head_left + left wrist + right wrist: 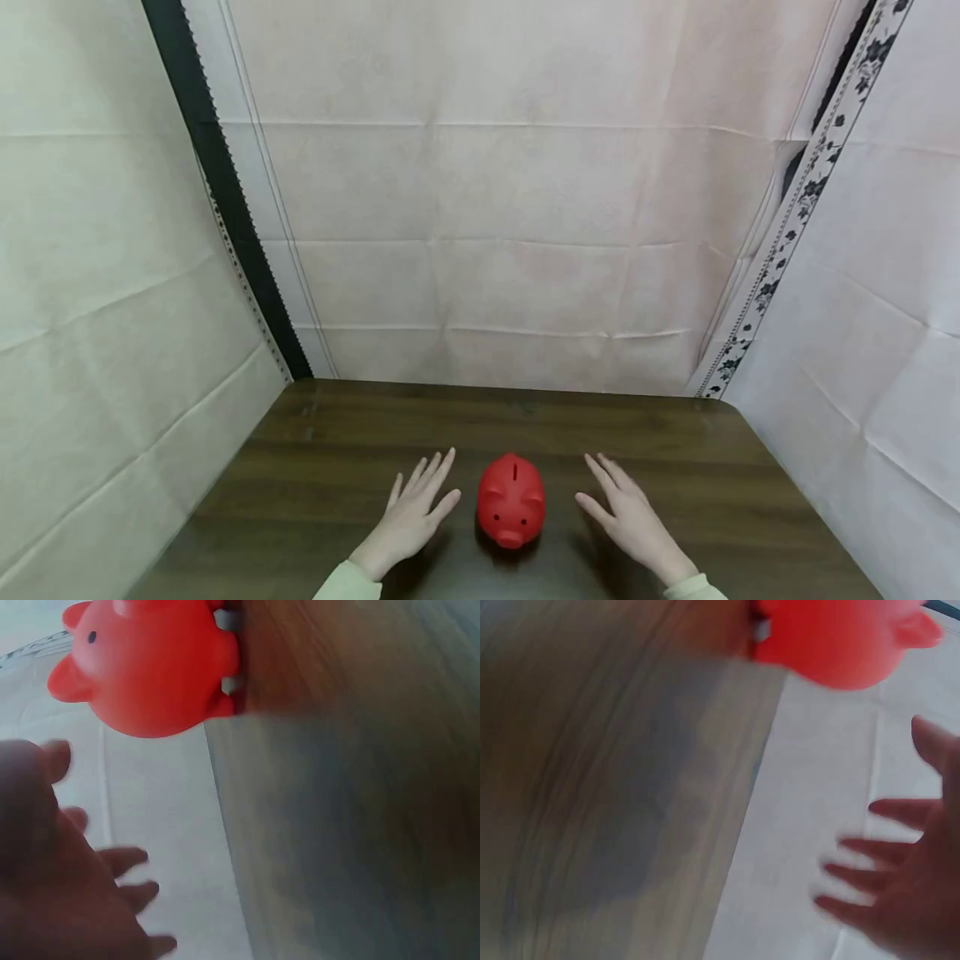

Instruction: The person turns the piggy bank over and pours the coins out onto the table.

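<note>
A red piggy bank stands upright on the dark wooden table, its snout toward the head camera and the coin slot on its back. To its left, my left hand hovers with fingers spread, apart from the bank. On the other side my right hand is held out likewise, fingers extended and touching nothing. The left wrist view has the piggy bank at its top, beyond the thumb of my left hand. In the right wrist view the piggy bank is blurred and partly cut off above my right hand.
The brown table has wood grain and ends at a white cloth backdrop. White cloth walls rise at the left and right. A black strip and a flower-patterned border run down the corners.
</note>
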Tool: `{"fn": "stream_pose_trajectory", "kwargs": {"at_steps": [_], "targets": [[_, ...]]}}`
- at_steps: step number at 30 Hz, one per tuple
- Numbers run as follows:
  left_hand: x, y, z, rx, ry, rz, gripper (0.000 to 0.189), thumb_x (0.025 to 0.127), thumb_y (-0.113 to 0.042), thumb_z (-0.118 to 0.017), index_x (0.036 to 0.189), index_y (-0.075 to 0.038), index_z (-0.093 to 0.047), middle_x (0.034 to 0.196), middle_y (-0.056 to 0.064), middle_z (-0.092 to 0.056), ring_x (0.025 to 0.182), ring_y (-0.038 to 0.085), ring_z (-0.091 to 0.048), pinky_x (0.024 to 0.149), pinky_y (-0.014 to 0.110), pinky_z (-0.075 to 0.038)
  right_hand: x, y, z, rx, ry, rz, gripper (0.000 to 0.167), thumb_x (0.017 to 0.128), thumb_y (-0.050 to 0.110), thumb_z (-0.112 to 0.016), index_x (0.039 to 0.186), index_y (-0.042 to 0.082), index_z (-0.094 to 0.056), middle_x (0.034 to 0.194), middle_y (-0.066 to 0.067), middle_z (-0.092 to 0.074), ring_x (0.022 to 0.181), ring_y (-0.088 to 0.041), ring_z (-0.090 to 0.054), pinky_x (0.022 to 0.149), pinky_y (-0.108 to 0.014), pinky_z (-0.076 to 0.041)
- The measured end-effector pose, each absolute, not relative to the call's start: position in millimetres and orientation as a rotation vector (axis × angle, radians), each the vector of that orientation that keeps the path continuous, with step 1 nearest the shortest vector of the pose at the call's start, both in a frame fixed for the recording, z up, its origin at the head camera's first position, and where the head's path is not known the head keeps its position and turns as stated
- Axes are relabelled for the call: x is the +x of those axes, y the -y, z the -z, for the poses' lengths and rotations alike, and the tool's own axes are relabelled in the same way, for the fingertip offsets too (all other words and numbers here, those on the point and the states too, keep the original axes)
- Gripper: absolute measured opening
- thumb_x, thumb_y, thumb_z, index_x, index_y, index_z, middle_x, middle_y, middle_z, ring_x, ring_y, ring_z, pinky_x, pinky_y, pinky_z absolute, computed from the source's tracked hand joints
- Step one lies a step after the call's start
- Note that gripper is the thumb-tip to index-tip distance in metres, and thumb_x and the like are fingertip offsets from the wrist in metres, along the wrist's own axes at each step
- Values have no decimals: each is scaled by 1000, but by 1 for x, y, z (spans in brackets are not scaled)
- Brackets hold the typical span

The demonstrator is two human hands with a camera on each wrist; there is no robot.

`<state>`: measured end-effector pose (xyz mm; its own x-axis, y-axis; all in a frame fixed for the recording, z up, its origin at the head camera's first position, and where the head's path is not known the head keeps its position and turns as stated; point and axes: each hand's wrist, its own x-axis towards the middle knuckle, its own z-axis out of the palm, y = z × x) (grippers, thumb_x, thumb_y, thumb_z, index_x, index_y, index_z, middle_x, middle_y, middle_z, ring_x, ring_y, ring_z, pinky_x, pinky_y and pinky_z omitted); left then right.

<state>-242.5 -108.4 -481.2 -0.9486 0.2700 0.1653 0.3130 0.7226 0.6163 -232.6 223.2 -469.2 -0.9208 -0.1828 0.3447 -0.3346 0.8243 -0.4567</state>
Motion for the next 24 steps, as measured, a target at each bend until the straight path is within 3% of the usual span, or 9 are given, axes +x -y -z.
{"fn": "stream_pose_trajectory", "kwargs": {"at_steps": [5,9,16,24], "targets": [[-251,101,475,-690,2805,1339,65,99,-52,-43,155,-36,-13,161,3,-23,149,39,-19,115,68,-14,-235,-208,458,574,2700,-990,51,93,40,-63,140,25,-50,141,5,-54,132,-19,-51,105,-45,-45],[-253,94,473,-760,2783,1414,68,96,-53,-49,153,-43,-13,161,-2,-23,149,35,-22,112,66,-25,-237,-196,455,672,2698,-1018,51,92,41,-63,139,32,-49,140,12,-53,131,-15,-51,104,-41,-46],[-251,89,484,-755,2847,1476,69,92,-55,-54,151,-45,-19,159,1,-29,147,37,-26,105,71,-31,-235,-192,467,745,2775,-1050,64,90,49,-62,144,20,-44,143,4,-51,131,-23,-51,102,-46,-48],[-252,83,489,-845,2817,1433,77,87,-54,-63,152,-37,-26,159,5,-31,144,38,-31,102,69,-36,-239,-186,475,804,2843,-1132,85,85,53,-66,153,24,-25,157,-8,-32,140,-32,-40,100,-56,-46]]}}
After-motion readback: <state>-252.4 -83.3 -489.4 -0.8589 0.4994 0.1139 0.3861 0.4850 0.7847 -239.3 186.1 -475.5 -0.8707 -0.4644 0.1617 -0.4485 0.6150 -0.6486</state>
